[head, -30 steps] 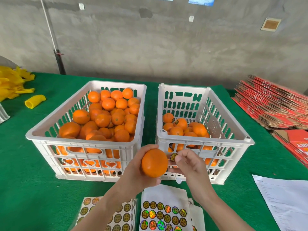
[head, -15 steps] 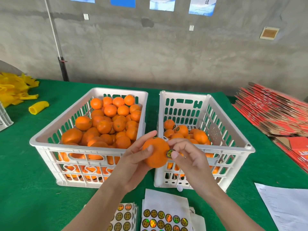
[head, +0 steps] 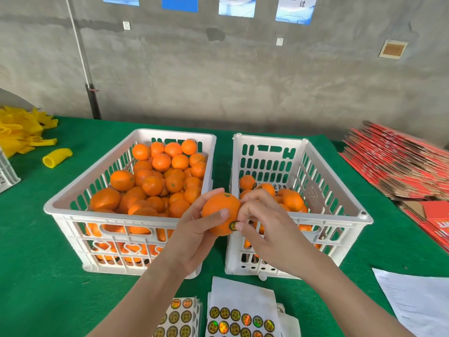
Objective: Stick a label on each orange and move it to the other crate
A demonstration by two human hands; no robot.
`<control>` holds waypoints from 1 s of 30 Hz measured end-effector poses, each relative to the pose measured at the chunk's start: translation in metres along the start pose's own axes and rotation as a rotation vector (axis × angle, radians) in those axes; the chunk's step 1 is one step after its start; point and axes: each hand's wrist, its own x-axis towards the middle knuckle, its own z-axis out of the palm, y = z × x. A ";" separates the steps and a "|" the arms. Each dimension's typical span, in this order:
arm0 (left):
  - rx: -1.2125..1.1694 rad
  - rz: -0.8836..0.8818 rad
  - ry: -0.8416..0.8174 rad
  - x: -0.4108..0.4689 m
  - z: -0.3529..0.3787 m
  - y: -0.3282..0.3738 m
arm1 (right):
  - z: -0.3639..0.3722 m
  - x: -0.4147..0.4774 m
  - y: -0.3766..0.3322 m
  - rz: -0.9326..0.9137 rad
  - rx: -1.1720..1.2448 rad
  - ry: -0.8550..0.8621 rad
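The orange (head: 218,212) is above the gap between the crates' near ends, gripped from 7 o'clock by the left hand (head: 194,239). At its 5 o'clock the label (head: 233,225) is pressed by the right hand's (head: 264,227) curled fingertips. The full crate (head: 73,215) is at 9 o'clock, the sparser crate (head: 340,218) at 3 and the sticker sheets (head: 240,319) at 6.

Bare forearms (head: 150,293), left hand (head: 194,237), right hand (head: 264,229)

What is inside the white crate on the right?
A low layer of oranges lies in the right crate. The left hand, the right hand and the held orange cover its near part, so the count is hidden.
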 end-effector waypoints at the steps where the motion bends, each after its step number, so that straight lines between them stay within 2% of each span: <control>1: -0.011 -0.005 0.005 0.000 0.000 -0.001 | 0.001 0.000 0.000 0.001 -0.011 0.007; 11: 0.040 -0.012 0.026 -0.007 0.001 -0.002 | 0.015 -0.003 -0.005 0.062 -0.036 0.170; 15: 0.132 -0.014 0.030 -0.013 -0.006 0.004 | 0.017 -0.003 0.000 0.256 0.059 0.173; 18: 0.278 0.004 0.052 -0.016 -0.010 0.007 | 0.026 -0.002 -0.004 0.084 0.174 0.079; 21: 0.445 0.047 0.091 -0.015 -0.010 0.006 | 0.048 0.005 -0.004 -0.094 0.120 0.042; 23: 0.552 0.098 0.083 -0.011 -0.011 0.012 | 0.055 0.017 -0.001 -0.102 0.105 0.097; 26: 0.584 0.190 -0.032 0.008 -0.025 0.039 | 0.049 0.044 0.014 -0.184 0.068 0.146; 28: 0.662 0.254 0.015 0.026 -0.040 0.059 | 0.038 0.068 0.032 -0.200 -0.029 0.169; 30: 0.738 0.280 0.103 0.043 -0.058 0.074 | 0.024 0.096 0.060 -0.112 -0.107 0.165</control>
